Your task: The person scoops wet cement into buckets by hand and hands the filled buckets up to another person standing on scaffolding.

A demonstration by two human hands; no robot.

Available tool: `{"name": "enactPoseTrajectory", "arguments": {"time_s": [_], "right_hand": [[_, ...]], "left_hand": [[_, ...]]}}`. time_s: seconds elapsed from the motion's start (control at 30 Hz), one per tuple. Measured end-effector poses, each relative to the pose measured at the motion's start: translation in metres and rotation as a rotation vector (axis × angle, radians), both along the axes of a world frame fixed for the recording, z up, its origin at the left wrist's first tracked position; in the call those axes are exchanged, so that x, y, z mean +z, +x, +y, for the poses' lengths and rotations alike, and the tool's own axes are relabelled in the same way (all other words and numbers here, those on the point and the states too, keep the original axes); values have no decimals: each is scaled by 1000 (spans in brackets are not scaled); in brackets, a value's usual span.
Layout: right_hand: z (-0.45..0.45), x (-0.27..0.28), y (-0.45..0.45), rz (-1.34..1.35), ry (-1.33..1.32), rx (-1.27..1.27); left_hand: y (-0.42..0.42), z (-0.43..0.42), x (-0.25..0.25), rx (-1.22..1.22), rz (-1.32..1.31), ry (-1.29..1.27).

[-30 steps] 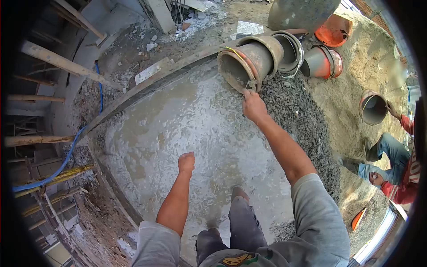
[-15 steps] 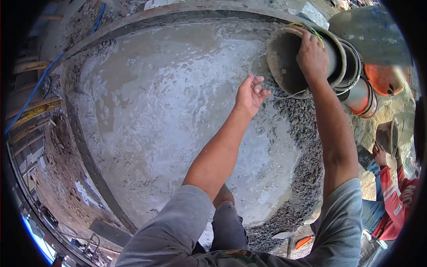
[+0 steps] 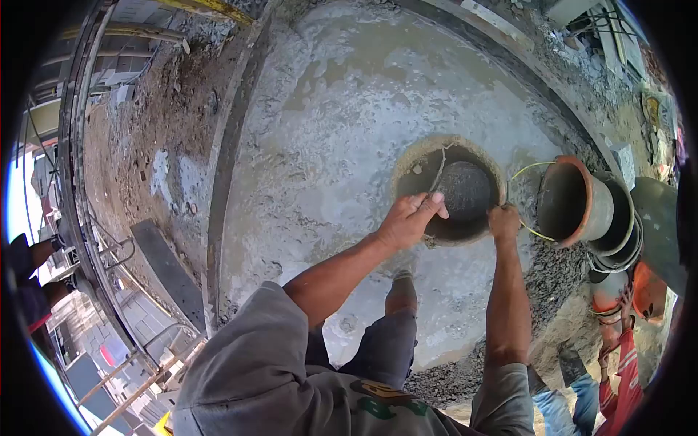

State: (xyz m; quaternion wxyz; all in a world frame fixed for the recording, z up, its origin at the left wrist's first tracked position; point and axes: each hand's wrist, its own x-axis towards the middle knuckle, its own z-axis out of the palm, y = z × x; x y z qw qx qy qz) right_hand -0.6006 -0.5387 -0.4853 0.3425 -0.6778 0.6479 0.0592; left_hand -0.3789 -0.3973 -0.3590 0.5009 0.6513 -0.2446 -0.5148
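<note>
A grey, cement-caked bucket (image 3: 469, 190) is in front of me over the wet concrete, its open mouth facing me and its inside looking bare apart from residue. My left hand (image 3: 411, 219) is closed around its thin cord-like handle (image 3: 441, 168), thumb uppermost. My right hand (image 3: 504, 220) is closed at the right side of the bucket's rim; its fingertips are partly hidden. Just right of that hand lies an orange-rimmed bucket (image 3: 602, 211) on its side with a yellow handle (image 3: 529, 168). Wet grey concrete (image 3: 327, 174) spreads around my legs.
More nested buckets (image 3: 624, 232), a big grey-green drum (image 3: 658, 225) and an orange bucket (image 3: 649, 291) stand at the right. A co-worker's red sleeve (image 3: 629, 370) shows below them. Form boards (image 3: 222, 167) edge the concrete. Coarse gravelly mix (image 3: 556, 280) lies at right; a plank (image 3: 167, 269) at left.
The grey bucket has come away from the stack at right to in front of me. My left hand, earlier free with curled fingers, now grips its handle. The view has turned.
</note>
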Motion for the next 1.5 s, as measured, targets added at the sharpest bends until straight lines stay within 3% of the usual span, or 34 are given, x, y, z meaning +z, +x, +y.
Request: {"name": "enactPoseTrajectory", "arguments": {"time_s": [0.07, 0.17, 0.23, 0.27, 0.3, 0.47, 0.7, 0.87, 0.93, 1.0, 1.03, 1.13, 1.23, 1.33, 1.5], "right_hand": [[9, 36, 106, -10, -155, 77], [27, 11, 219, -99, -351, 283], [79, 10, 339, -112, -445, 317], [93, -19, 368, -114, -425, 347], [110, -37, 393, -115, -411, 375], [228, -79, 433, -120, -313, 485], [354, -86, 420, -295, -302, 566], [398, -76, 416, -357, 182, 309], [389, -105, 412, -230, 261, 397], [394, -75, 418, -203, 483, 184], [399, -55, 419, -249, 655, -79], [435, -28, 401, -288, 832, -130], [481, 52, 407, -321, 837, -185], [516, 177, 432, -255, 809, -111], [545, 345, 466, -437, 869, 258]], "left_hand": [[54, 27, -4, 7, 109, 89], [117, 64, -40, 230, 301, 86], [180, 112, -136, 661, 491, 14], [196, 129, -170, 862, 581, -23], [209, 150, -186, 887, 595, -25], [225, 290, -241, 895, 715, -55], [200, 421, -204, 1001, 758, -80], [226, 472, -123, 919, 588, 241], [243, 463, -76, 842, 436, 332], [259, 438, -15, 772, 223, 452], [264, 433, 6, 783, 172, 420], [268, 435, 70, 812, 97, 387], [290, 466, 143, 882, 71, 386], [302, 515, 235, 943, 20, 366], [315, 586, 413, 1145, -31, 22]]}}
